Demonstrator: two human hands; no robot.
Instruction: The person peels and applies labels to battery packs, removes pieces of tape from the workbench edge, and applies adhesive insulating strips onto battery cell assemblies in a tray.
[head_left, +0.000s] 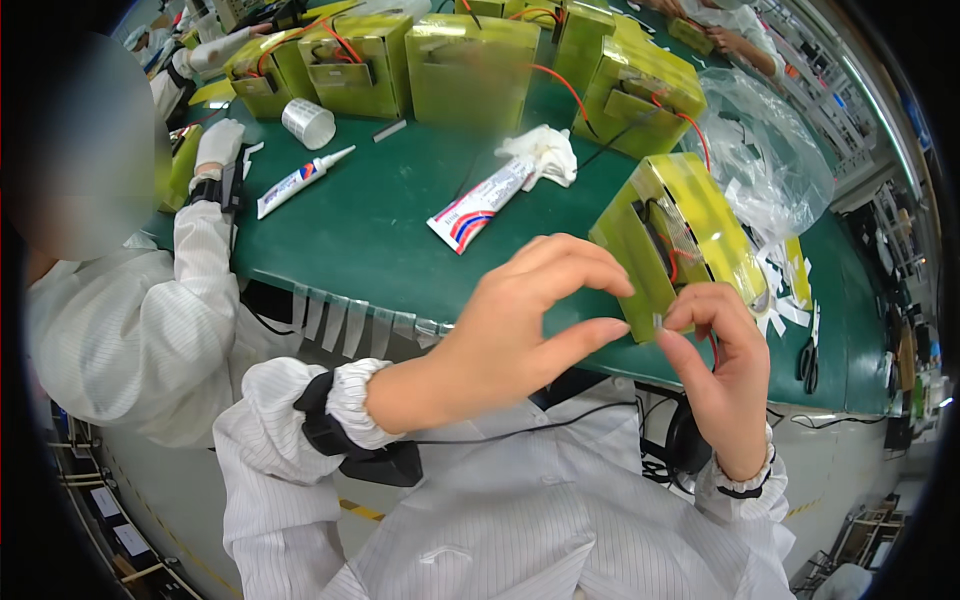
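Observation:
A yellow-green wrapped block with red and black wires, looking like a battery pack (pixel 712 228), stands tilted at the table's near right edge. Just left of its lower corner, my left hand (pixel 520 320) is open, fingers curved and thumb apart, with nothing between them. In front of the same corner, my right hand (pixel 725 350) pinches a small translucent piece (pixel 658 322) between thumb and fingertips. The piece resembles a bit of clear tape, but is too small to be sure. Clear tape strips (pixel 353 328) hang from the table's front edge, left of my left hand.
Across the green table (pixel 370 215) lie two glue tubes (pixel 480 205) (pixel 300 185), a crumpled white cloth (pixel 545 155) and a tape roll (pixel 308 124). More packs (pixel 470 75) line the back. Right are a plastic bag (pixel 775 150) and scissors (pixel 808 360). A co-worker's gloved hand (pixel 219 143) is left.

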